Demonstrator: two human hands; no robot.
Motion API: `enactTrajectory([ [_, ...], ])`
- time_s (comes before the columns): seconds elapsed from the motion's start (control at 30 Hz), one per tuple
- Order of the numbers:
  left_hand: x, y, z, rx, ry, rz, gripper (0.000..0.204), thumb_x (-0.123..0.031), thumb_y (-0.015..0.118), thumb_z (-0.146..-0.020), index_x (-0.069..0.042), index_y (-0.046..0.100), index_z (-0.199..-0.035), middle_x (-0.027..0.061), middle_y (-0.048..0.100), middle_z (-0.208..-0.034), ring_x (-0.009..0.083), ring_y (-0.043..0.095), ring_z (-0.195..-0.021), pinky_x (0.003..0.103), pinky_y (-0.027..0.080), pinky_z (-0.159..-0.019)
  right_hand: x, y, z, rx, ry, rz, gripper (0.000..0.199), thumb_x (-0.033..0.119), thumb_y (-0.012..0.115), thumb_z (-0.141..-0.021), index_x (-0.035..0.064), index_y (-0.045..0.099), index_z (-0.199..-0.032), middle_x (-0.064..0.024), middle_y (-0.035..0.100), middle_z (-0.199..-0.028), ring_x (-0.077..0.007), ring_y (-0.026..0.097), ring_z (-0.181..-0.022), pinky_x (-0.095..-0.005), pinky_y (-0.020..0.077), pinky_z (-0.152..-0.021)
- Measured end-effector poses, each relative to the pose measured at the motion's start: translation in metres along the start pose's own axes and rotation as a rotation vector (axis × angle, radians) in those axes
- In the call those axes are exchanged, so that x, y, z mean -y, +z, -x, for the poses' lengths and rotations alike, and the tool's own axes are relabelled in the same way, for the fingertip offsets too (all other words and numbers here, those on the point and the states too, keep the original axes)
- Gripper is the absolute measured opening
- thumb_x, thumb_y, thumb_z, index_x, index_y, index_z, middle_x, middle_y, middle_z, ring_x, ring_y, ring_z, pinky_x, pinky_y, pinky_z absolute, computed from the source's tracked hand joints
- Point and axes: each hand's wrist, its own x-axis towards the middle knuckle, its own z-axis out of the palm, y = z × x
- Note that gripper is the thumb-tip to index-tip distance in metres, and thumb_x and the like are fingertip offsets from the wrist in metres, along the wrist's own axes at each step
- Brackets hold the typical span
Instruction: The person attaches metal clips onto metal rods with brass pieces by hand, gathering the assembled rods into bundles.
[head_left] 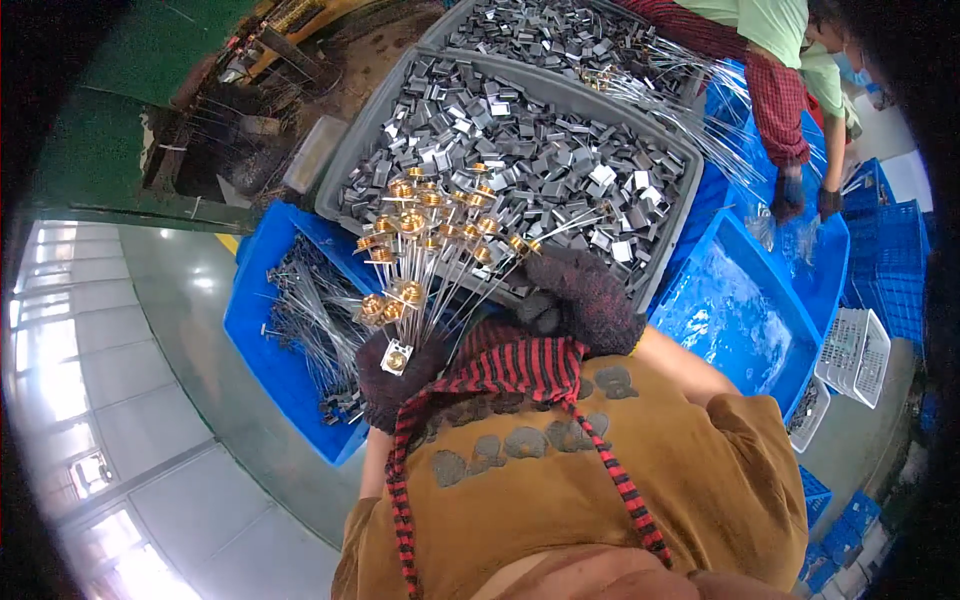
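Note:
My left hand (388,385), in a dark knit glove, is closed around a bunch of thin metal rods (425,285). Brass-coloured ringed heads (412,222) top the rods, which fan upward. A small pale square plate (397,357) with a brass-coloured centre lies against that glove. My right hand (590,300), gloved too, is closed at the right side of the bunch. Its fingertips are at a rod with a brass-coloured head (520,245); the exact grip is partly hidden. Just beyond both hands stands a grey bin (680,165) full of small bent sheet-metal pieces (470,130).
A blue bin (262,370) at left holds many thin rods. At right is a blue tub (785,310) with a shiny, clear lining or contents. Across from me, a co-worker's gloved hands (790,195) are over another blue tub. White baskets (857,350) and blue crates (885,265) stand farther right.

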Motion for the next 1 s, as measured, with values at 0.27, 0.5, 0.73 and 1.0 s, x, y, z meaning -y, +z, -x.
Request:
enactTrajectory([
  [0.27,0.021,0.003,-0.008,-0.025,-0.037,-0.04,0.022,-0.021,0.083,-0.08,-0.006,0.074,-0.093,0.0056,0.076,-0.082,0.0162,0.071,-0.073,0.033,0.056,-0.068,-0.021,-0.017,-0.021,-0.014,-0.091,-0.228,0.032,0.003,0.069,-0.088,0.0004,0.065,-0.119,-0.0147,0.067,-0.115,-0.0277,0.067,-0.098,-0.0362,0.0544,-0.08],
  [0.5,-0.002,0.006,-0.008,0.013,0.082,0.167,0.028,-0.017,0.085,-0.078,-0.003,0.074,-0.099,0.0069,0.076,-0.088,0.0174,0.07,-0.078,0.034,0.055,-0.072,-0.017,-0.023,0.007,-0.026,-0.351,0.122,0.034,0.008,0.068,-0.092,0.0054,0.061,-0.125,-0.0078,0.066,-0.116,-0.0169,0.065,-0.098,-0.0306,0.0529,-0.081],
  [0.73,0.079,0.021,-0.043,0.141,0.155,0.015,0.035,-0.019,0.086,-0.076,-0.003,0.073,-0.104,0.009,0.075,-0.088,0.0183,0.069,-0.077,0.035,0.053,-0.071,-0.018,-0.039,0.013,-0.273,-0.183,0.034,0.029,0.019,0.073,-0.09,0.0081,0.062,-0.114,-0.0026,0.068,-0.099,-0.0114,0.062,-0.072,-0.0277,0.05,-0.061],
  [1.0,0.028,0.028,-0.051,0.223,-0.149,0.709,0.028,-0.016,0.082,-0.084,-0.003,0.072,-0.106,0.0057,0.076,-0.093,0.016,0.07,-0.077,0.031,0.054,-0.07,-0.001,-0.111,-0.015,-0.354,-0.35,0.483,0.028,0.019,0.073,-0.087,0.0018,0.072,-0.109,-0.0053,0.072,-0.099,-0.0147,0.067,-0.088,-0.0306,0.0539,-0.074],
])
